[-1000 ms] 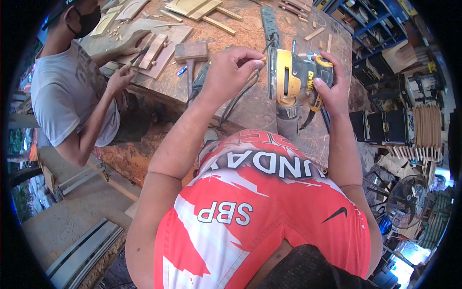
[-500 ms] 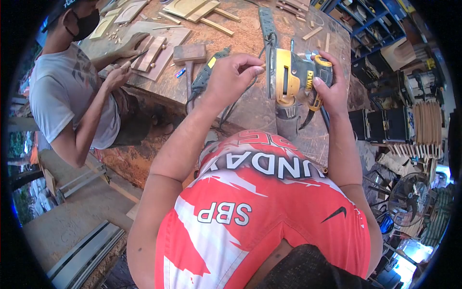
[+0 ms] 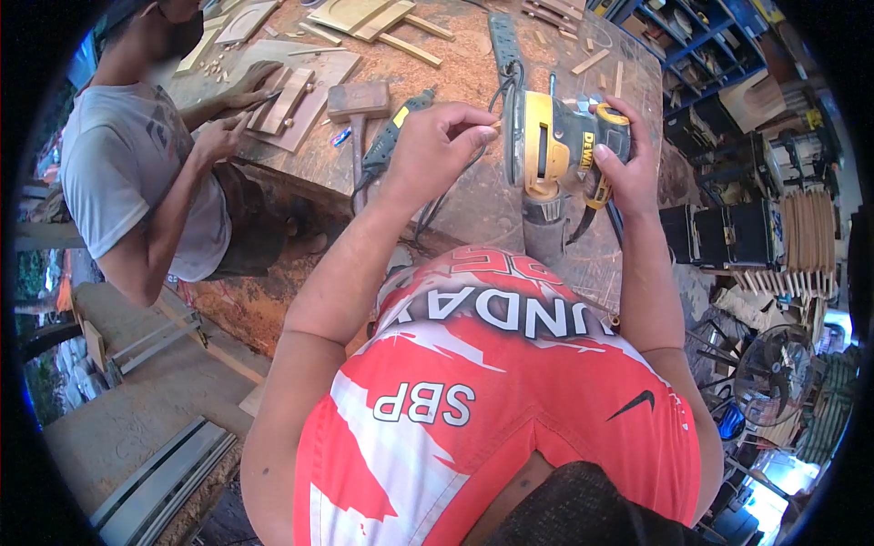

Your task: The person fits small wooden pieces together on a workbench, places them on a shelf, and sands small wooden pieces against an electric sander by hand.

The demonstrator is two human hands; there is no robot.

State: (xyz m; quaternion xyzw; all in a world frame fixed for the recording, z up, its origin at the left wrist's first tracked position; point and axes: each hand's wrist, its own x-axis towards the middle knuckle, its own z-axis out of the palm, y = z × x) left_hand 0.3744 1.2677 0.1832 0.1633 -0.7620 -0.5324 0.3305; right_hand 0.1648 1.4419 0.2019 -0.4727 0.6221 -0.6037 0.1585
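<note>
My right hand [image 3: 635, 159] grips a yellow and black DeWalt sander [image 3: 564, 146] around its top end. The sander lies on its side, its round pad [image 3: 515, 136] facing left. Close to that pad, my left hand [image 3: 439, 147] is closed in a pinch on a small tan wooden piece [image 3: 496, 124], mostly hidden by the fingers. Whether the piece touches the pad, I cannot tell. Left of my left hand are a green and black corded power tool [image 3: 387, 146] and a wooden mallet [image 3: 358, 105].
A co-worker [image 3: 150, 173] stands at the left, hands on wooden strips [image 3: 280, 100]. Sawdust and wood frames [image 3: 373, 18] cover the far side of the workbench [image 3: 464, 214]. A power strip [image 3: 503, 41] with cables lies beyond the sander. Shelving [image 3: 701, 55] and a fan [image 3: 774, 375] stand at right.
My hands and the sander stay almost in place. The co-worker has shifted slightly, with the nearer hand moving up toward the wooden strips.
</note>
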